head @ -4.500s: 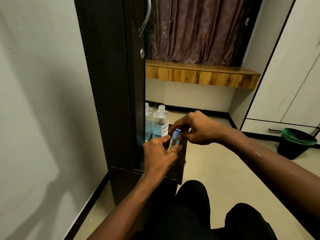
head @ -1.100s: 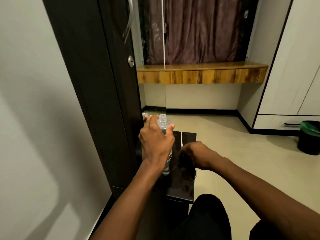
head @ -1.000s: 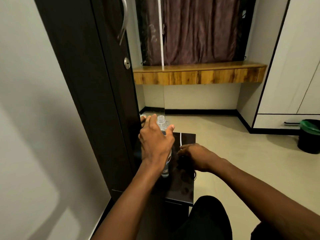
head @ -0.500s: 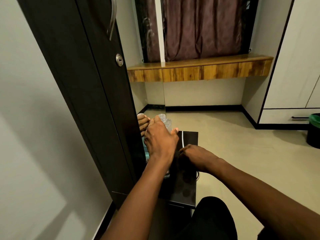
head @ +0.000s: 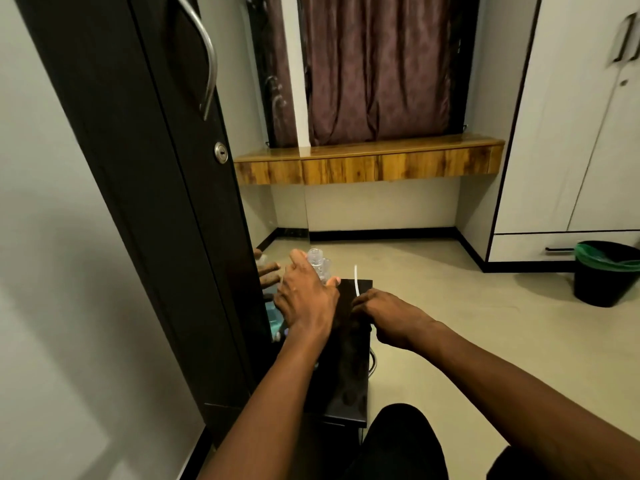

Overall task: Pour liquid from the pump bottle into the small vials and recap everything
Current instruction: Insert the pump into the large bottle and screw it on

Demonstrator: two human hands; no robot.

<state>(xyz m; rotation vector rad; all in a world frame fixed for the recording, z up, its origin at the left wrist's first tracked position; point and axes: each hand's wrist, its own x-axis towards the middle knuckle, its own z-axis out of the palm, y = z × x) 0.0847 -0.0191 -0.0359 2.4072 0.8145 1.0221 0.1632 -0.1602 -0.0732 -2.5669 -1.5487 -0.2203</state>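
Note:
A clear bottle (head: 317,260) with an open threaded neck stands on a small black table (head: 349,375) beside a mirrored wardrobe door. My left hand (head: 306,299) is wrapped around its body from the near side, hiding most of it; blue liquid shows low at its left. My right hand (head: 384,315) rests on the tabletop, fingers closed around a dark pump head whose white dip tube (head: 356,280) sticks up past the fingers. No vial is clearly visible; the hands cover that part of the table.
The dark wardrobe door (head: 156,188) with a metal handle stands close on the left, its mirror reflecting my left hand. A black bin (head: 604,275) with a green liner sits at the right by white cupboards. A wooden ledge and brown curtain lie ahead.
The small blue-capped vial held in both hands earlier is out of sight. My left hand took hold of the bottle, and my right hand went down onto the pump part; the camera drifted.

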